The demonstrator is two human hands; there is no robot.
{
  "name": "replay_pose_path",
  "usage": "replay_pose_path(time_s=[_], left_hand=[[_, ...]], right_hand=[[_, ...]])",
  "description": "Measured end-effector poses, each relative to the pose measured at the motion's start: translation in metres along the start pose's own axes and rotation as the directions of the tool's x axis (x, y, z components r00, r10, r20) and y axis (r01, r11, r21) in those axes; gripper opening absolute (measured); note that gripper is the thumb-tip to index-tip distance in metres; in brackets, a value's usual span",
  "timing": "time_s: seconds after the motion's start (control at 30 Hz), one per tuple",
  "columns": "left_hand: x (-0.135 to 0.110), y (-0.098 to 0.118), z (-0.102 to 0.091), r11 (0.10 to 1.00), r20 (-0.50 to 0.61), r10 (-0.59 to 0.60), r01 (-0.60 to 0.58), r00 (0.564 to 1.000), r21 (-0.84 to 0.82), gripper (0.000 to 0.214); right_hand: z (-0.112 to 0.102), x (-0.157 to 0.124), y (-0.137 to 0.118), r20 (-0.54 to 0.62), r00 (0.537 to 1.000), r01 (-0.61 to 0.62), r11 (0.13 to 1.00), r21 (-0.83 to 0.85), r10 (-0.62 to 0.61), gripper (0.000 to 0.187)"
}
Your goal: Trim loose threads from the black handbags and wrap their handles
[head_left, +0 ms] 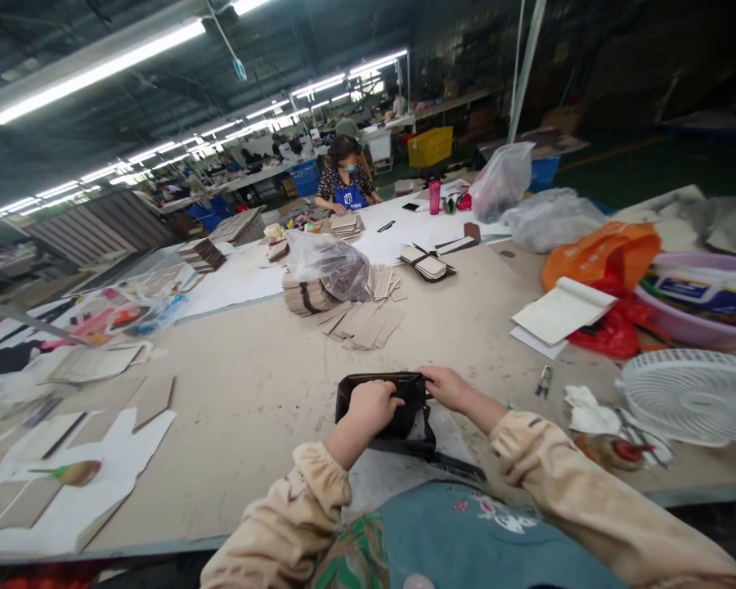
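A black box-like piece (398,391) stands on the beige worktable (251,393) just in front of me. My left hand (373,406) is closed over its front wall, fingers curled onto the top edge. My right hand (446,384) grips its right end with bent fingers. A flat black piece (429,454) lies under and to the right of the box. Both my sleeves are cream coloured.
Stacks of tan card pieces (359,323) and a plastic bag (331,263) lie farther out. A notepad (561,309), a white fan (693,394), scissors (544,381) and an orange bag (607,254) sit at the right. Cut card sheets (67,466) lie left. Another worker (345,184) sits across.
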State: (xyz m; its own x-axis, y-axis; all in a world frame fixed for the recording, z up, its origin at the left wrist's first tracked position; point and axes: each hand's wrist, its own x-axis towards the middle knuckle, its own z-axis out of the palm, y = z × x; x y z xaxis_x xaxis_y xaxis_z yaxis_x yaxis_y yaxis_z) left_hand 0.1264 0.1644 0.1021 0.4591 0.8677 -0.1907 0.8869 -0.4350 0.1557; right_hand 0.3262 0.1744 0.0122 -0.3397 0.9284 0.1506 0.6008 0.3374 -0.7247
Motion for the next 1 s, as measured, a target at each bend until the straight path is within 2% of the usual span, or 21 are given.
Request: replay_pose_path(time_s=[0.13,0.2,0.3,0.37,0.5,0.63,0.8,1.0], left_hand=[[0.002,-0.012,0.007,1.0,-0.032,-0.007,0.007,0.999,0.017,0.026],[0.002,-0.015,0.007,0.999,-0.113,-0.014,0.018,0.993,0.034,0.027],[0.004,-0.016,0.009,0.998,-0.271,-0.026,0.039,0.962,0.043,0.022],[0.007,-0.019,0.012,0.999,-0.324,-0.022,0.028,0.946,0.014,0.018],[0.014,-0.026,0.017,0.997,-0.291,0.015,-0.036,0.957,-0.066,0.015],[0.019,-0.028,0.015,0.992,-0.253,0.0,-0.033,0.968,-0.125,0.014],[0.021,-0.026,0.009,0.988,-0.172,-0.015,-0.012,0.985,-0.156,0.014],[0.023,-0.029,0.012,0.981,-0.164,0.034,-0.065,0.986,-0.185,0.014]], right_hand=[[0.002,-0.001,0.0,-0.006,1.0,-0.019,1.0,0.015,0.019,0.04],[0.002,-0.002,0.0,-0.003,1.0,-0.022,1.0,0.017,0.022,0.042],[-0.002,-0.004,-0.004,-0.007,1.0,-0.023,1.0,0.01,0.023,0.047],[-0.007,-0.004,-0.009,-0.006,1.0,-0.011,1.0,0.004,0.011,0.052],[-0.015,-0.003,-0.021,-0.027,0.999,0.023,0.999,0.03,-0.022,0.05],[-0.012,0.004,-0.028,-0.097,0.995,-0.025,0.999,0.03,0.028,0.04],[-0.003,0.012,-0.026,-0.137,0.988,-0.064,0.998,0.017,0.066,0.023],[-0.003,0.015,-0.023,-0.133,0.989,-0.06,0.998,0.004,0.06,0.017]])
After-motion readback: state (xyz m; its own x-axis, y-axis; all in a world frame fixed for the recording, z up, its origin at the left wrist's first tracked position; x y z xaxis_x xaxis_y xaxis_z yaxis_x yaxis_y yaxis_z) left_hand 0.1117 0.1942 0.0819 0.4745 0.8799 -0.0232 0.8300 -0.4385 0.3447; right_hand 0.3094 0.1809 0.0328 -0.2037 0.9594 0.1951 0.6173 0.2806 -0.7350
